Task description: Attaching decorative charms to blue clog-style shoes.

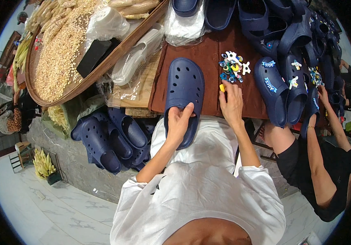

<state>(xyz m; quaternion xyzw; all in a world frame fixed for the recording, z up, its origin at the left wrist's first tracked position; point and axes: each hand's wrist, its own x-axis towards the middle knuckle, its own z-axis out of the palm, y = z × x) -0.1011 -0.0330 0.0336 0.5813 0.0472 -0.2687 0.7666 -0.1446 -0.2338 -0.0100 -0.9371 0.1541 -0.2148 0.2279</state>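
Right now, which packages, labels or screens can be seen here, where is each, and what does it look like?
Clear plastic bag: top centre of the brown table, crumpled, under dark blue clogs.
Clear plastic bags: left of the table beside the round basket, holding pale items.
Blue-and-white label charms: on the blue clogs at right, small strips.
No screens or signs in view.

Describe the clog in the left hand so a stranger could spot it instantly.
Start at the brown table. At its near edge lies a single navy clog, toe away, with the left hand gripping its heel end. Unlike the clogs to the right, its perforated top carries no charms or labels.
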